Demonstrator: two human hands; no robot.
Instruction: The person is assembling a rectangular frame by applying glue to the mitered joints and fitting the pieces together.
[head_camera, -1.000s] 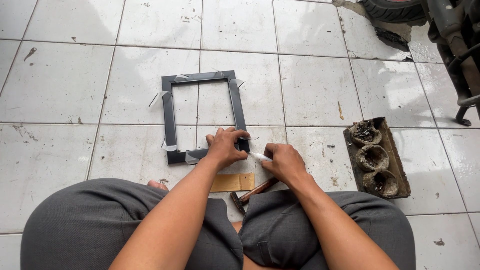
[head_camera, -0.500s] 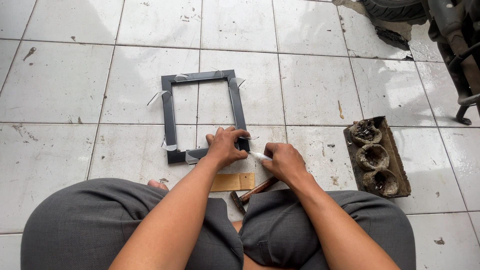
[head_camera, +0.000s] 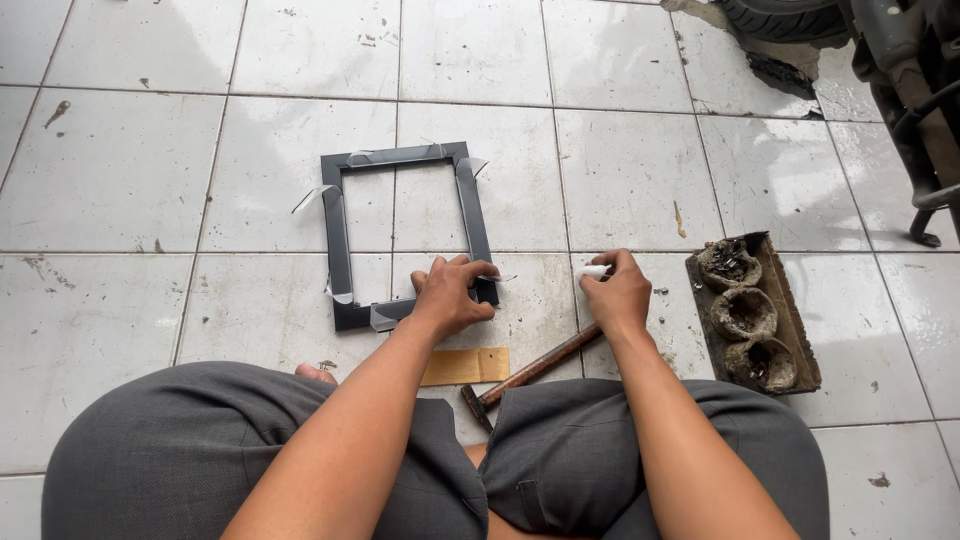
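A floor (head_camera: 150, 170) of pale, scuffed square tiles fills the view, with the person sitting on it, knees in grey trousers at the bottom of the frame. A dark rectangular frame (head_camera: 338, 235) lies flat on the tiles just ahead of the knees, with bits of clear tape sticking up at its corners and sides.

The left hand (head_camera: 448, 295) rests on the near right corner of the frame, fingers curled and pressed down on it, pinning that corner to the floor. The right hand (head_camera: 618, 290) sits just to the right, apart from the frame, its fingers closed together in a pinch on a small white piece (head_camera: 592, 271); what the piece is cannot be told for sure, though it looks like tape or a small roll of it.

The step in hand appears to be fixing that corner joint: one hand steadies while the other readies the piece. The next move would call for keeping the corner held square and bringing the white piece across to it without letting the frame shift.

A hammer (head_camera: 535, 368) with a wooden handle lies between the knees, beside a thin tan slip of wood (head_camera: 465, 366). Well to the right stands a grimy tray (head_camera: 803, 345) with three round cups.
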